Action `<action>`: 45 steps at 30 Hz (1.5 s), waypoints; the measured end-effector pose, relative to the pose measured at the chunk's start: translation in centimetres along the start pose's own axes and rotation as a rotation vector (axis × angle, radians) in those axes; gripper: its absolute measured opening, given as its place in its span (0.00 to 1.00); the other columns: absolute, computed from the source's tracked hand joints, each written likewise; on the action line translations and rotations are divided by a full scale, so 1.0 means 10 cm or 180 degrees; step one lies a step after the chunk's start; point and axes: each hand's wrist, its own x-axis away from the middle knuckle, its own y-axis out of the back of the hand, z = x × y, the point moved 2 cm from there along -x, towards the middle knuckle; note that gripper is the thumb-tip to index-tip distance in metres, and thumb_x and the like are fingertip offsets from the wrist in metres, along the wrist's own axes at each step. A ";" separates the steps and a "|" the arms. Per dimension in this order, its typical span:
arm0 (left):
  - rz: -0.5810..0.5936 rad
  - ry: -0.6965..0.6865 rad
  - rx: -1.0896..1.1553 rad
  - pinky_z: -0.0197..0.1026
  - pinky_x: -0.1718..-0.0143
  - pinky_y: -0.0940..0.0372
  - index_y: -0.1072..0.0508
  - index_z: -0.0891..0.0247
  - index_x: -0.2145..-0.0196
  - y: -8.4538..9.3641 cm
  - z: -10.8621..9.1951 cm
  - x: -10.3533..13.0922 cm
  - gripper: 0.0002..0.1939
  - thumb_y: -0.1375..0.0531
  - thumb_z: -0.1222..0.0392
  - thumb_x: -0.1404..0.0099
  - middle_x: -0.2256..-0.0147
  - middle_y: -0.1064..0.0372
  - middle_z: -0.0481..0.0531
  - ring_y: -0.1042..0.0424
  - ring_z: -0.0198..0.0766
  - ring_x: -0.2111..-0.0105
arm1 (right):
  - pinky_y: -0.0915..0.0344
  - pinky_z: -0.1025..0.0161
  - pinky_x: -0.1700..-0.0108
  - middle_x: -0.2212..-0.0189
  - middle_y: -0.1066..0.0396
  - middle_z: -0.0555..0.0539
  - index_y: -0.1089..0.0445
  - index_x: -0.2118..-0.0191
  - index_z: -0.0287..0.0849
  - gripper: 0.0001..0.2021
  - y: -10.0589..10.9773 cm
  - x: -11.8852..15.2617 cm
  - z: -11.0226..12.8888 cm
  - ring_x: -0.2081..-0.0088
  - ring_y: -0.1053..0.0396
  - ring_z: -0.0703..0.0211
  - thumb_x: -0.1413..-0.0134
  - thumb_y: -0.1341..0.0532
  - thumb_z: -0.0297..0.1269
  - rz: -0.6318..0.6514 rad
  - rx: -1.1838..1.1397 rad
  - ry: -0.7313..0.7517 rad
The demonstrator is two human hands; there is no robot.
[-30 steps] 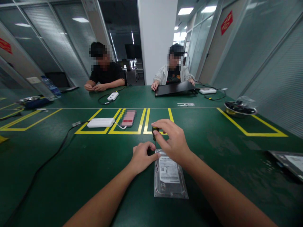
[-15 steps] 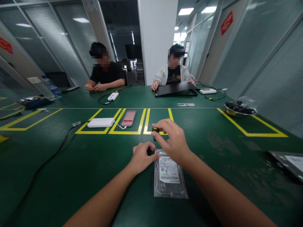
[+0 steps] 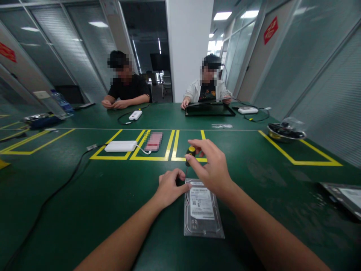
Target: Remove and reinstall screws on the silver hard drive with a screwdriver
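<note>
A hard drive (image 3: 202, 222) with a white label lies flat on the green table (image 3: 124, 192), directly before me. At its far left corner, my left hand (image 3: 170, 188) grips the edge, thumb on top and the other fingers curled beside it. My right hand (image 3: 216, 169) is above the far end and holds a short screwdriver (image 3: 191, 151) with a black and yellow handle between thumb and fingers. The thin shaft points down at that corner, close to my left fingertips. Its tip is hard to make out.
Beyond my hands are a white power bank (image 3: 120, 146) and a cabled phone (image 3: 154, 142) among yellow tape marks. Another drive-like device (image 3: 342, 195) lies at right, below a metal bowl (image 3: 286, 132). A black cable (image 3: 59, 192) crosses the left side. Two people sit opposite, one handling a black panel (image 3: 210, 109).
My right hand has shifted slightly right with its fingers spread wider, and the screwdriver handle leans more to the right. My left hand stays put. Across the table, the black panel has been tilted.
</note>
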 end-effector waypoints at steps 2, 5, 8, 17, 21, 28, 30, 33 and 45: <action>0.0011 -0.0009 0.0022 0.44 0.56 0.45 0.30 0.58 0.62 0.00 0.01 0.00 0.15 0.34 0.49 0.42 0.63 0.27 0.45 0.31 0.43 0.60 | 0.35 0.61 0.59 0.62 0.32 0.46 0.30 0.51 0.39 0.12 0.11 -0.06 0.04 0.62 0.35 0.60 0.41 0.39 0.30 -0.0186 0.0216 -0.0011; 0.0039 -0.0042 0.0038 0.44 0.56 0.45 0.29 0.58 0.60 0.00 0.02 0.00 0.16 0.35 0.49 0.42 0.62 0.27 0.46 0.31 0.44 0.59 | 0.36 0.62 0.64 0.63 0.34 0.46 0.28 0.53 0.39 0.10 0.30 -0.13 0.10 0.67 0.37 0.61 0.41 0.39 0.31 -0.0404 0.0641 -0.0105; 0.0058 -0.0093 0.0018 0.46 0.55 0.45 0.29 0.57 0.57 -0.01 0.02 0.01 0.17 0.36 0.48 0.41 0.60 0.27 0.47 0.32 0.46 0.58 | 0.36 0.61 0.64 0.63 0.35 0.45 0.28 0.55 0.39 0.09 0.47 -0.18 0.16 0.69 0.38 0.61 0.41 0.38 0.32 -0.0357 0.1069 -0.0102; 0.0373 -0.0361 0.0004 0.50 0.51 0.47 0.34 0.54 0.45 0.00 -0.02 0.07 0.41 0.34 0.31 0.51 0.51 0.31 0.53 0.36 0.54 0.51 | 0.37 0.60 0.65 0.65 0.35 0.42 0.31 0.61 0.40 0.08 0.86 -0.16 0.31 0.66 0.35 0.55 0.38 0.41 0.40 0.0155 0.1984 0.0020; 0.0409 -0.0337 -0.0019 0.50 0.50 0.47 0.35 0.53 0.43 0.00 -0.02 0.07 0.43 0.33 0.31 0.53 0.51 0.31 0.53 0.36 0.55 0.51 | 0.39 0.59 0.66 0.67 0.35 0.43 0.35 0.64 0.40 0.10 0.88 -0.02 0.21 0.67 0.36 0.55 0.36 0.44 0.42 0.0380 0.2224 -0.0054; 0.0446 -0.0234 -0.0029 0.50 0.49 0.47 0.33 0.54 0.45 0.00 -0.05 0.06 0.41 0.32 0.33 0.52 0.52 0.30 0.54 0.36 0.55 0.51 | 0.43 0.61 0.71 0.68 0.36 0.44 0.39 0.65 0.40 0.15 0.88 0.46 -0.08 0.69 0.36 0.56 0.30 0.52 0.44 0.0783 0.2575 -0.0295; 0.0440 -0.0230 -0.0030 0.51 0.49 0.47 0.33 0.54 0.45 0.00 -0.05 0.07 0.41 0.32 0.33 0.52 0.52 0.30 0.53 0.36 0.55 0.51 | 0.44 0.61 0.72 0.68 0.37 0.44 0.39 0.66 0.40 0.16 0.90 0.59 -0.14 0.69 0.36 0.57 0.30 0.54 0.44 0.0822 0.2649 -0.0265; 0.0419 -0.0257 -0.0043 0.50 0.50 0.47 0.33 0.53 0.46 -0.02 -0.04 0.06 0.39 0.32 0.34 0.51 0.52 0.30 0.52 0.36 0.54 0.51 | 0.43 0.62 0.72 0.68 0.36 0.44 0.39 0.65 0.40 0.16 0.93 0.76 -0.20 0.69 0.36 0.57 0.29 0.54 0.44 0.0777 0.2737 -0.0199; 0.0479 -0.0239 -0.0242 0.50 0.53 0.47 0.28 0.54 0.55 -0.03 -0.06 0.01 0.33 0.35 0.30 0.52 0.56 0.31 0.51 0.37 0.52 0.54 | 0.40 0.65 0.78 0.70 0.40 0.47 0.42 0.65 0.41 0.12 0.93 1.21 -0.38 0.75 0.37 0.60 0.31 0.53 0.41 0.0947 0.2805 -0.0216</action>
